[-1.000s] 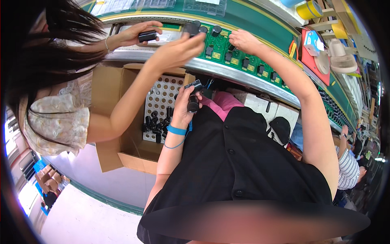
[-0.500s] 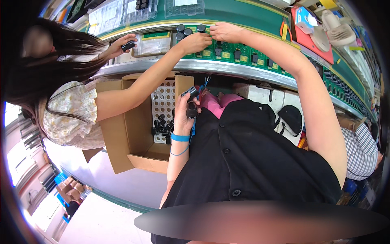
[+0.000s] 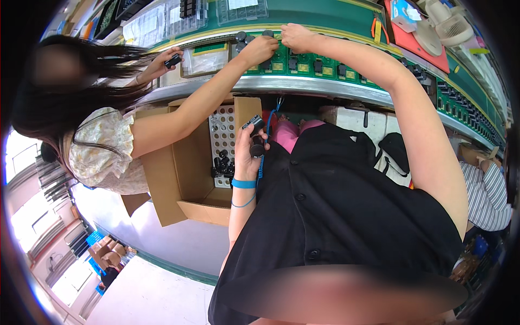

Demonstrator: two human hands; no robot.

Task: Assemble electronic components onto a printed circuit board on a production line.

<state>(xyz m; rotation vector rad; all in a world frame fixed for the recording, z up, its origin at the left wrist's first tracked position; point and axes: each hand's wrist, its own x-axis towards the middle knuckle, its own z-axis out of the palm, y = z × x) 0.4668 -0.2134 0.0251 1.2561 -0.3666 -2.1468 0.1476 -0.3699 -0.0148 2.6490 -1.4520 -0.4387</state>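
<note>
My left hand (image 3: 246, 157), with a blue band at its wrist, is closed around black cylindrical capacitors (image 3: 257, 147) in front of my chest. One of them shows pale printing on its side. Reaching up to the bench, my right hand (image 3: 296, 38) has its fingers curled over a green circuit board (image 3: 278, 66). Whatever those fingers may grip is hidden. Black components (image 3: 317, 66) stand along the boards. Just left of my right hand, a co-worker's hand (image 3: 260, 50) is over the same row, near upright black capacitors (image 3: 241, 37). The co-worker's other hand (image 3: 161, 63) holds a black capacitor (image 3: 173, 60).
An open cardboard box (image 3: 195, 187) below the bench holds a white perforated tray (image 3: 222, 127) and loose black capacitors (image 3: 222, 165). The metal bench edge (image 3: 303, 84) runs across. Orange-handled pliers (image 3: 377, 28), a tissue box (image 3: 403, 16) and a fan (image 3: 447, 27) lie back right.
The co-worker's near hand has drawn slightly left, widening the gap to my right hand. My left hand keeps its capacitors. The whole view has shifted a little.
</note>
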